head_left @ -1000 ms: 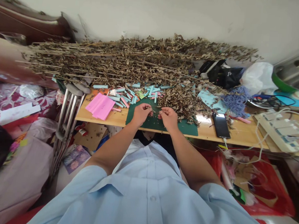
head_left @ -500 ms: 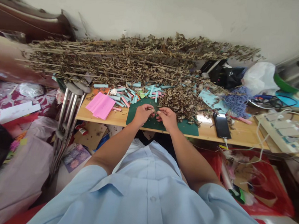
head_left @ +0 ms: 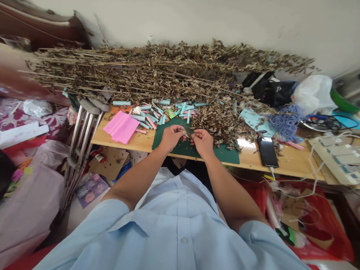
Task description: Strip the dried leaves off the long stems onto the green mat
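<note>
My left hand (head_left: 171, 137) and my right hand (head_left: 202, 140) hover close together over a dark green cutting mat (head_left: 224, 153) at the front of a wooden table (head_left: 127, 141). Both are pinched, fingertips almost meeting, on a small dried leaf or twig piece (head_left: 186, 134) between them. Just beyond my right hand lies a heap of loose dried leaves (head_left: 222, 121). Behind that, long dried leafy stalks (head_left: 147, 73) stretch across the table along the wall.
Several rolled blue and pink paper tubes (head_left: 155, 112) and pink paper sheets (head_left: 121, 126) lie left of the mat. A black phone (head_left: 267, 150) lies to the right, with blue yarn (head_left: 284, 121), a power strip (head_left: 335, 156) and cables. Crutches (head_left: 80, 144) lean at the table's left end.
Both hands stay at the same spot over the mat; the fingers have shifted only slightly on the small piece between them.
</note>
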`<action>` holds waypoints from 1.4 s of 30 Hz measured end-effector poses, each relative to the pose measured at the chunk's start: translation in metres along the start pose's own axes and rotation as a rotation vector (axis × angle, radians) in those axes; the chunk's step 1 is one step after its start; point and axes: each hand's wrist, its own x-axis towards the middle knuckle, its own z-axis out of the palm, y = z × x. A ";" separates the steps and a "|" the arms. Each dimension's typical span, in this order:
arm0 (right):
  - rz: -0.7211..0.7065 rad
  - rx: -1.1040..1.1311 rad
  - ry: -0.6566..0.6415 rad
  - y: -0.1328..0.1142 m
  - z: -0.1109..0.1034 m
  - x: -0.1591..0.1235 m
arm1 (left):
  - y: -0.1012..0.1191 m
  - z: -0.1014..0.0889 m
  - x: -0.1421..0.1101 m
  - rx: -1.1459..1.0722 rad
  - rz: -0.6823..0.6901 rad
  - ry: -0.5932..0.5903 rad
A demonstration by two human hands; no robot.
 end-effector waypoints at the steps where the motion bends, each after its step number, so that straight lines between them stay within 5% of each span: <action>1: -0.009 -0.009 -0.014 -0.001 0.000 -0.001 | 0.000 0.000 0.000 -0.001 0.004 -0.006; 8: -0.007 -0.016 -0.119 -0.005 0.007 -0.005 | 0.002 0.002 -0.005 0.089 0.027 -0.034; 17: 0.010 -0.048 -0.029 -0.001 0.002 0.000 | 0.001 -0.001 -0.003 0.022 0.018 0.031; 42: -0.055 -0.152 -0.031 -0.010 0.001 -0.005 | 0.001 0.002 -0.002 -0.020 -0.087 -0.021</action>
